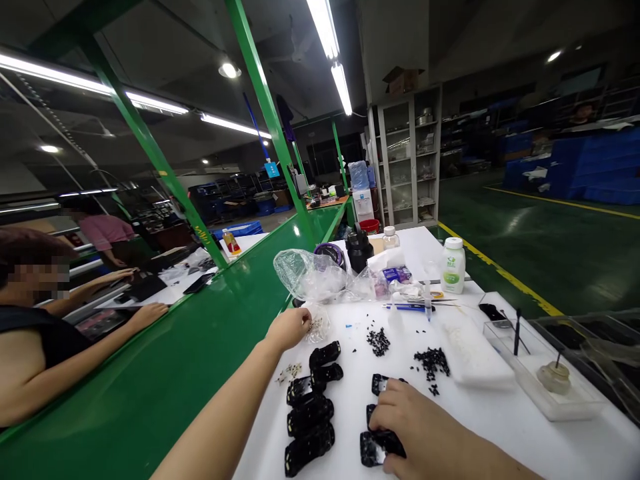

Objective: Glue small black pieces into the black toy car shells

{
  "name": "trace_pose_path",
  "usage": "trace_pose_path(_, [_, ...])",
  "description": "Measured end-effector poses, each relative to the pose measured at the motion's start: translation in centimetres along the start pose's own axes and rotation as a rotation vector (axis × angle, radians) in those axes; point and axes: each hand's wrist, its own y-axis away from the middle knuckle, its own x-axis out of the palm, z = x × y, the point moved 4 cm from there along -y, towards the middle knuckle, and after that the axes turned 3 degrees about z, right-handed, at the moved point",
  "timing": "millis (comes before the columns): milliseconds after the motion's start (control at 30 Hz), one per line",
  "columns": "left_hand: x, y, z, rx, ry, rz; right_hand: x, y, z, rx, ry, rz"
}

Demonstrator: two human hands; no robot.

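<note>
My left hand (289, 329) is closed, its fingertips pinched at the edge of a clear plastic bag or dish (319, 325) with tiny pale pieces. Whatever is in the pinch is too small to make out. Lower down, my right hand (413, 423) curls over a glossy black model car body (371, 449) and partly hides others in that column. Between the hands stands another column of black model car bodies (310, 415). Tiny light-coloured parts (290, 373) lie left of it. Two piles of small black parts (379, 341) (433, 362) are spread beyond my right hand.
A white foam block (475, 350) and a clear tray (575, 400) with a small glass jar (554, 377) stand at right. Farther back are a white-green bottle (453, 267), blue tweezers (410, 307), a plastic bag (315, 277) and a black bottle (358, 250). A co-worker sits beyond the green partition (200, 360).
</note>
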Motion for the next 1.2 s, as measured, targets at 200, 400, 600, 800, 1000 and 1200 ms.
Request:
trace_pose_path(200, [-0.9,0.4,0.6,-0.034,0.278,-0.041,-0.2,0.3,0.0,0.009,0.019,-0.001])
trace_pose_path(400, [-1.3,1.0,0.9,-0.079,0.632,-0.026,-0.6,0.5,0.5,0.012,0.018,0.011])
trace_pose_path(600, [-1.5,2.7,-0.6,-0.067,0.994,-0.002,-0.7,0.7,0.5,0.03,-0.001,0.007])
trace_pose_path(800, [-2.4,8.7,-2.7,-0.022,1.219,0.025,-0.3,0.5,0.4,0.05,0.037,0.025])
trace_pose_path(1000, [-2.5,13.5,-2.8,-0.033,1.266,0.026,-0.2,0.5,0.9,0.059,0.035,0.028])
trace_pose_path(1200, [1.6,19.8,-5.9,0.164,0.599,-0.07,0.7,0.4,0.6,0.031,0.049,0.045])
